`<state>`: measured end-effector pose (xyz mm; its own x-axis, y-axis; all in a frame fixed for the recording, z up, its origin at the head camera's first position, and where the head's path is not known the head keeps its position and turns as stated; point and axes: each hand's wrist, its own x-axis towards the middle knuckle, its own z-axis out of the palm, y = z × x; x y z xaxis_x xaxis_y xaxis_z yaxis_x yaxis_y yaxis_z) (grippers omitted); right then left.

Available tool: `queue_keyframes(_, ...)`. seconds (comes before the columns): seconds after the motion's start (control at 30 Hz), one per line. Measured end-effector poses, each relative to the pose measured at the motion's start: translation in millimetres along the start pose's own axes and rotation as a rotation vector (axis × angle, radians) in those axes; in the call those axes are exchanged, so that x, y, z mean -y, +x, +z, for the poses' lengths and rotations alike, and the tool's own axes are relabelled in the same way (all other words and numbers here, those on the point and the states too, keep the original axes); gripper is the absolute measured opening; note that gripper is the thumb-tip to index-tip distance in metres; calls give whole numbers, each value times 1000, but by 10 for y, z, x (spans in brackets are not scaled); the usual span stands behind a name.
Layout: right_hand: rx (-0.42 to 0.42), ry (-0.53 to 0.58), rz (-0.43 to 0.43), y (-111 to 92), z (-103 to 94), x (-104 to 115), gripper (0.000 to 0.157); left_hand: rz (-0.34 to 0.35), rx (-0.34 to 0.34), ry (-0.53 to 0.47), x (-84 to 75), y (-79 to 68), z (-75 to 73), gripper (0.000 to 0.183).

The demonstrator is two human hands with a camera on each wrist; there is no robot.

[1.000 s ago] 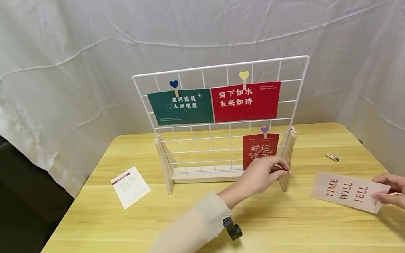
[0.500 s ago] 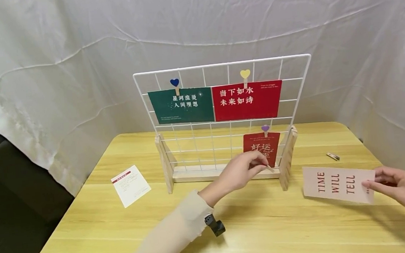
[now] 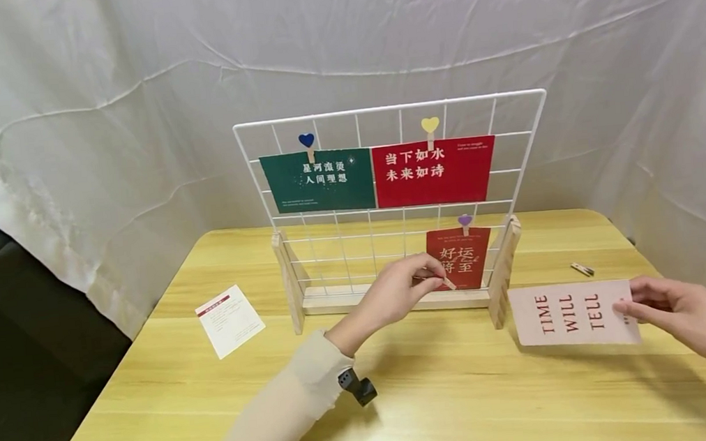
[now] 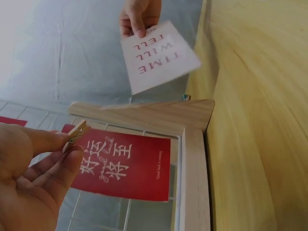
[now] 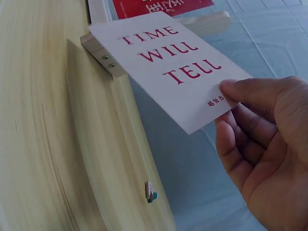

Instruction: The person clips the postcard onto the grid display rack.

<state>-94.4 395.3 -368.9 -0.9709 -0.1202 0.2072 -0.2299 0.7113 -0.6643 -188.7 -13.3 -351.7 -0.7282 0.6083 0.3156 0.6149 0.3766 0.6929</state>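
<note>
Right hand (image 3: 691,310) pinches the pink card (image 3: 575,314), likely light, bendable, best held by its three-o'clock edge; left hand (image 3: 397,288) pinches a clothespin (image 4: 76,132).

A pale sheet (image 3: 368,30) is hanging in soft creases behind the wooden surface (image 3: 469,399), a long ridge running across it. At the far left, some dark material (image 3: 23,340) is showing beside the sheet; it may be cloth. A white card (image 3: 231,323) with a red band is lying on the surface's left, and a small clip (image 3: 582,269) is lying toward the right.
</note>
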Motion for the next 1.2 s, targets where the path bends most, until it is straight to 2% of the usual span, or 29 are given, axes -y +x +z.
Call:
queue_keyframes(0.17, 12, 93, -123, 50, 94, 39, 46, -15, -12, -11, 18, -30, -69, 8)
queue_keyframes(0.27, 23, 104, -132, 61, 143, 80, 52, -11, -19, -5, 46, -48, -97, 7)
queue_keyframes(0.6, 74, 209, -156, 117, 314, 161, 39, -20, -45, -33, 115, -122, -209, 8)
queue_keyframes(1.03, 53, 234, -172, 221, 598, 266, 23, -32, -73, -18, 167, -186, -396, 9)
queue_keyframes(1.2, 29, 202, -141, 259, 682, 322, 17, -45, -84, -26, 170, -211, -455, 9)
